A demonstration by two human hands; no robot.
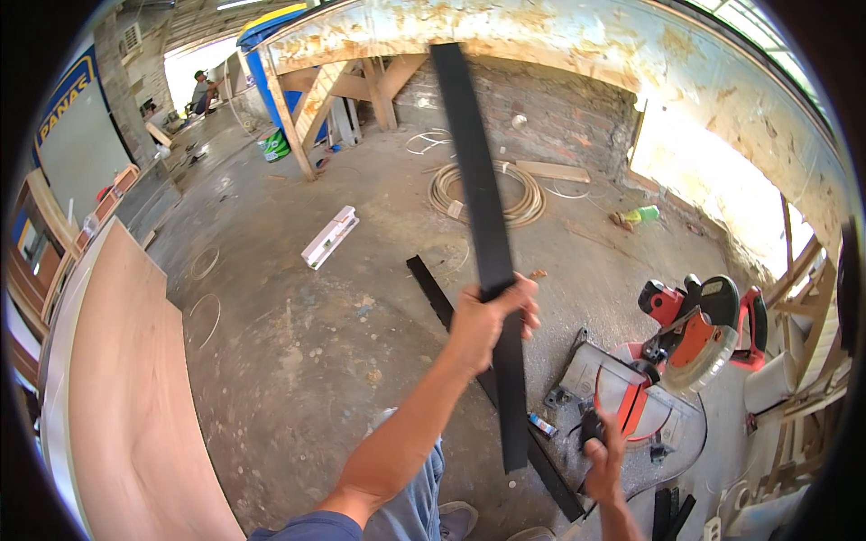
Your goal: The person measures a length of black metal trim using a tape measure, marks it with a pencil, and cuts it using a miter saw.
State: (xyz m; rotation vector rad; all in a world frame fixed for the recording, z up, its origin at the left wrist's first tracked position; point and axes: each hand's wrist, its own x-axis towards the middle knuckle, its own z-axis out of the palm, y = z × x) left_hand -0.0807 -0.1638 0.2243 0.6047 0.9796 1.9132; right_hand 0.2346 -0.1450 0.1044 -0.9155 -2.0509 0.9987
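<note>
One black strip (475, 171) is pointing away, my left hand (487, 317) remotely gripping it; my right hand (604, 458), its grip unclear to me, is sitting right of the strip's near end.

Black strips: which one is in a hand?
The raised strip in the left hand; the floor strip behind it and black pieces at lower right lie unheld.

Left hand (487, 325) grips long black strip (490, 225); right hand (605, 464) at red miter saw (696, 347), perhaps touching black knob (591, 425).
</note>
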